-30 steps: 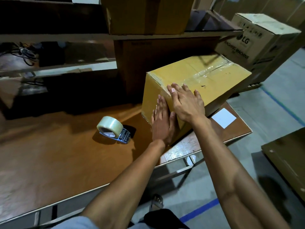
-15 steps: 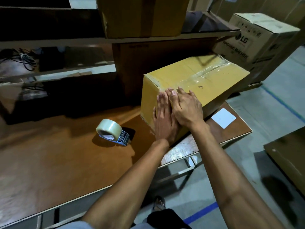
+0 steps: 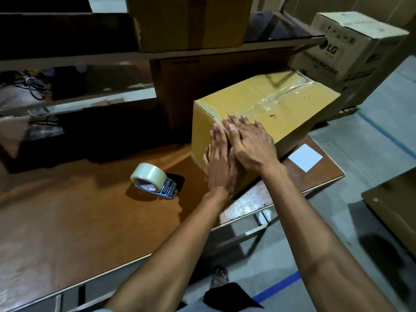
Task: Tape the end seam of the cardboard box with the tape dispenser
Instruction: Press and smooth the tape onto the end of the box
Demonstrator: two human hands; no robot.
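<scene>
A yellow-brown cardboard box (image 3: 290, 102) lies on the wooden table (image 3: 67, 212), with clear tape along its top seam. My left hand (image 3: 219, 164) lies flat against the box's near end face, fingers pointing up. My right hand (image 3: 249, 143) presses flat over the top near edge, partly overlapping the left. Both hands hold nothing. The tape dispenser (image 3: 154, 180), a clear roll on a blue frame, lies on the table to the left of the box, apart from both hands.
A shelf rack with another carton (image 3: 189, 21) stands behind the table. An LG washing machine carton (image 3: 351, 52) stands at the right rear. A white label (image 3: 305, 157) lies on the table's right corner. A dark board (image 3: 396, 210) is at the right on the floor.
My left hand slid upward on the end face and my right hand drew back toward the top edge, so the two hands now overlap. The dispenser has not moved.
</scene>
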